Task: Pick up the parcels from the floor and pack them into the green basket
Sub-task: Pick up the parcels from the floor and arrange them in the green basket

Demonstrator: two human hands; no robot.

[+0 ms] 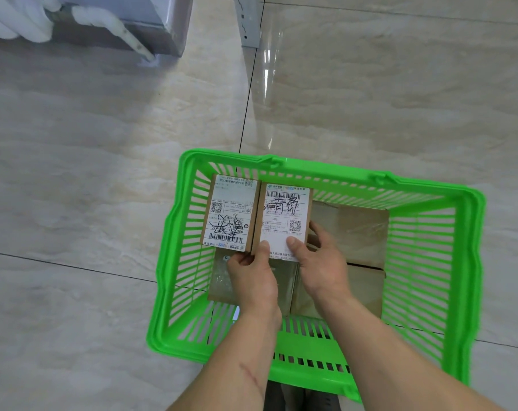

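The green basket [465, 262] stands on the tiled floor [88, 173], plain brown parcels [355, 229] lining its bottom; two labelled parcels sit side by side on top. The right hand [320, 262] pinches the right labelled parcel [284, 221]; the left hand [254, 277] grips the left labelled parcel [231, 215] at its near edge.

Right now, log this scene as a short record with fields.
basket: green basket on tiled floor
top layer: two labelled parcels side by side, left parcel, right parcel
lower layer: plain brown boxes beneath and to the right
left hand: pinches the near edges where the two parcels meet
right hand: grips the right parcel's near right corner, thumb on its label
floor parcels: none in view
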